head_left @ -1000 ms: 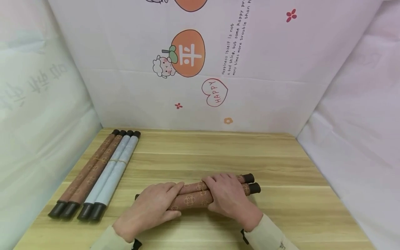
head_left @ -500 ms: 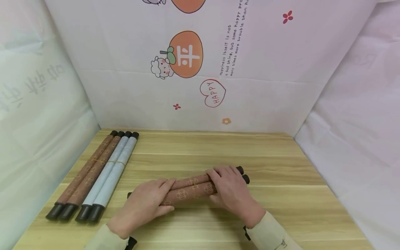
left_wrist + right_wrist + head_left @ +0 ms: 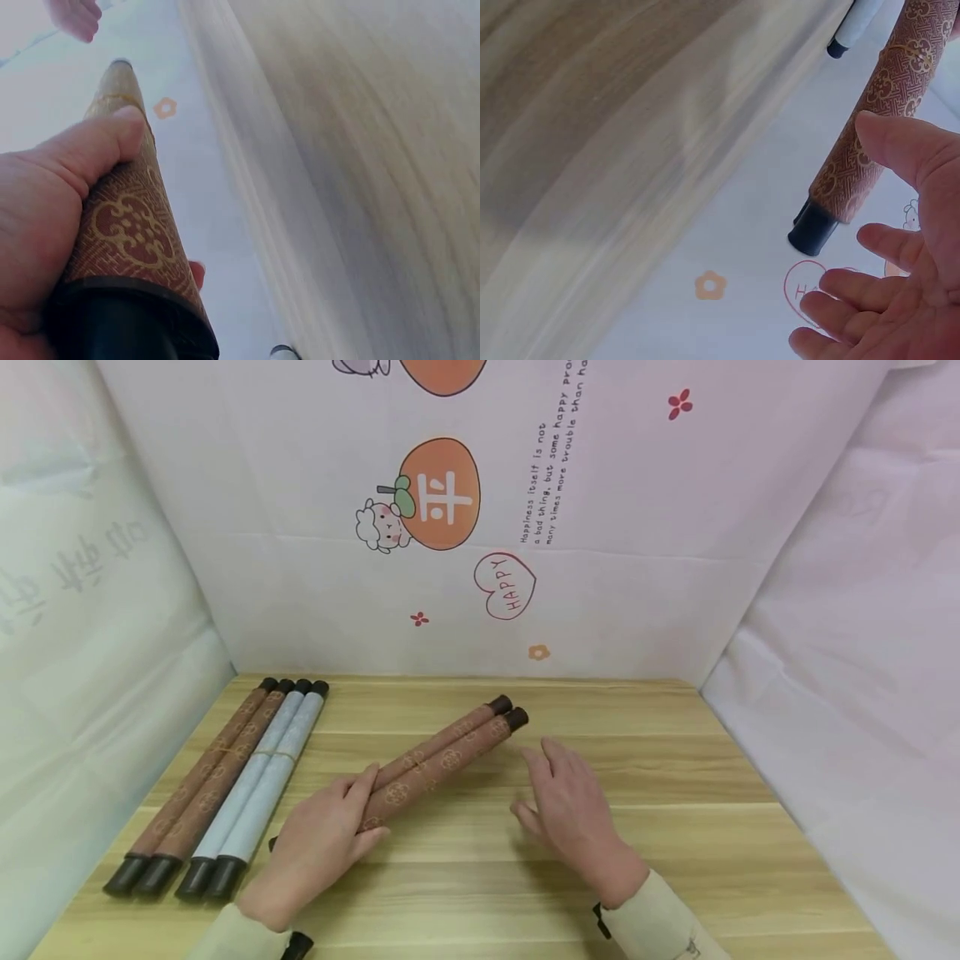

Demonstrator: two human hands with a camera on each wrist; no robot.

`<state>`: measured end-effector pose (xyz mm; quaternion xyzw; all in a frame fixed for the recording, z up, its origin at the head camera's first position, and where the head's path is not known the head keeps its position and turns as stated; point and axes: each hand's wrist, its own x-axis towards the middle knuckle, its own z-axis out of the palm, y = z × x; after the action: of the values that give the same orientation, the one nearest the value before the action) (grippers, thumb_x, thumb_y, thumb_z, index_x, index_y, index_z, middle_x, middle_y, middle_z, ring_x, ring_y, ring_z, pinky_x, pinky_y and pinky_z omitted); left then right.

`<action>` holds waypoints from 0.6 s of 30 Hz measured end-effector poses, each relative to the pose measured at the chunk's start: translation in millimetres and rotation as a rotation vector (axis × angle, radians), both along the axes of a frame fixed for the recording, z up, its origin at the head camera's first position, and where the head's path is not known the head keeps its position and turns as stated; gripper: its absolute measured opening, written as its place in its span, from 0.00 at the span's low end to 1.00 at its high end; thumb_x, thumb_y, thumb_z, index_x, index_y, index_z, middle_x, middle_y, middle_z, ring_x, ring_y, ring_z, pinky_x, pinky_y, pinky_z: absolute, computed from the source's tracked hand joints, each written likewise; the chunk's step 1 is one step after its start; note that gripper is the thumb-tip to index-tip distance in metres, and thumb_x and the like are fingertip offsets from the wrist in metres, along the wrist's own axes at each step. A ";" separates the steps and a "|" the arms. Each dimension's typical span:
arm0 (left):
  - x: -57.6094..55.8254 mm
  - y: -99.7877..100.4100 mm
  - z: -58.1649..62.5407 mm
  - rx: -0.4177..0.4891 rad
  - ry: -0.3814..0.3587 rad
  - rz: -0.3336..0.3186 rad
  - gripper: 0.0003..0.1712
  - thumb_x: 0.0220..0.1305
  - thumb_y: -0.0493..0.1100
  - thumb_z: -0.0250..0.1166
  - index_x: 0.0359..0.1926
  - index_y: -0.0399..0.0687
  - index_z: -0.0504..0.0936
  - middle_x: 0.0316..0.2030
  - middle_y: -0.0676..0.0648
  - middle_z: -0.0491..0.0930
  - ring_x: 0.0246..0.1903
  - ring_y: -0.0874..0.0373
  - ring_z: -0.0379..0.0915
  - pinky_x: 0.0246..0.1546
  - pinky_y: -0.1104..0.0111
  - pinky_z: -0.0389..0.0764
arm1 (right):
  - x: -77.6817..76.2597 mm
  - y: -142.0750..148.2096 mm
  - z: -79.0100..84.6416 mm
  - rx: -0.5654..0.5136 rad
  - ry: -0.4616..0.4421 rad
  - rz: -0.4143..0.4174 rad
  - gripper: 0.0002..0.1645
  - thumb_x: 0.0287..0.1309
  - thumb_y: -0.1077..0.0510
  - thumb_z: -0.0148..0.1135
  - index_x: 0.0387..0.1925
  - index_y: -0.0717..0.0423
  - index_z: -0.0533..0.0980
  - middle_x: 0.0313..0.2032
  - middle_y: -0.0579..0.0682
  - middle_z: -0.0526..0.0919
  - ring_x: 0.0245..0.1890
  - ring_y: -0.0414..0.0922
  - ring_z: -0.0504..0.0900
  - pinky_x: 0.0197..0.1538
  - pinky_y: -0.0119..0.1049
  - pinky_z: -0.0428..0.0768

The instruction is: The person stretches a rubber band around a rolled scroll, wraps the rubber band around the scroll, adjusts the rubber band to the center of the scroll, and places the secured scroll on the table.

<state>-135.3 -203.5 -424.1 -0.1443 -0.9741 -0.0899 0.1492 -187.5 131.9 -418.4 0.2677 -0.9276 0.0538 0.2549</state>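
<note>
My left hand [image 3: 318, 843] grips a pair of brown scrolls [image 3: 450, 762] with gold flower patterns and dark end knobs near their lower left end. The pair slants up to the right over the wooden table, its far knobs pointing at the back wall. In the left wrist view the thumb lies along the patterned roll [image 3: 139, 232], and a thin tie circles it. My right hand [image 3: 577, 814] is apart from the scrolls to their right, fingers spread and holding nothing. From the right wrist, its thumb overlaps the brown roll [image 3: 840, 180] in the picture.
On the table's left lie two more brown scrolls [image 3: 202, 785] and two pale blue scrolls [image 3: 258, 793] side by side, with dark knobs and a tie. White printed cloth [image 3: 337, 602] walls the back and sides of the wooden table [image 3: 675, 860].
The right hand has let go of the brown scrolls and drawn away from them. The left hand has swung the pair left, its far end now pointing more toward the back.
</note>
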 end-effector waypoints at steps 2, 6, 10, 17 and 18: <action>-0.4 -1.6 -0.4 0.009 0.014 0.022 0.51 0.57 0.58 0.79 0.74 0.38 0.70 0.53 0.33 0.83 0.43 0.39 0.85 0.38 0.48 0.86 | 0.5 1.4 -0.6 0.006 0.004 -0.007 0.47 0.46 0.44 0.83 0.62 0.64 0.75 0.59 0.69 0.78 0.58 0.64 0.81 0.64 0.58 0.78; -1.4 -5.2 -0.6 0.044 0.002 0.089 0.51 0.59 0.56 0.78 0.74 0.35 0.68 0.53 0.28 0.81 0.41 0.34 0.84 0.36 0.45 0.85 | 1.7 2.7 -1.7 0.003 -0.004 -0.015 0.47 0.46 0.44 0.83 0.62 0.62 0.75 0.59 0.70 0.79 0.59 0.65 0.80 0.64 0.59 0.78; -2.6 -10.4 -0.9 0.073 -0.026 0.157 0.50 0.62 0.54 0.76 0.74 0.32 0.65 0.52 0.24 0.80 0.39 0.32 0.83 0.31 0.46 0.85 | 3.4 3.6 -2.2 0.003 -0.017 -0.018 0.46 0.47 0.44 0.83 0.63 0.62 0.75 0.59 0.70 0.80 0.60 0.65 0.80 0.65 0.59 0.77; -4.2 -22.6 -3.1 0.133 -0.074 0.206 0.51 0.64 0.48 0.73 0.75 0.25 0.58 0.50 0.19 0.78 0.38 0.29 0.82 0.33 0.43 0.84 | 5.2 6.1 -4.2 0.022 -0.032 -0.020 0.46 0.48 0.44 0.81 0.63 0.62 0.75 0.57 0.70 0.81 0.60 0.65 0.80 0.66 0.58 0.76; -4.6 -24.3 -3.4 0.138 -0.083 0.212 0.50 0.65 0.47 0.73 0.75 0.24 0.58 0.49 0.18 0.77 0.38 0.28 0.81 0.34 0.42 0.83 | 5.1 6.5 -4.6 0.020 -0.035 -0.022 0.45 0.48 0.44 0.81 0.63 0.62 0.75 0.57 0.69 0.81 0.60 0.65 0.80 0.66 0.58 0.76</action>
<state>-139.9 -227.8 -427.5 -0.0260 -0.9807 -0.1464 0.1271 -182.4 138.4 -423.0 0.2591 -0.9353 0.0464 0.2365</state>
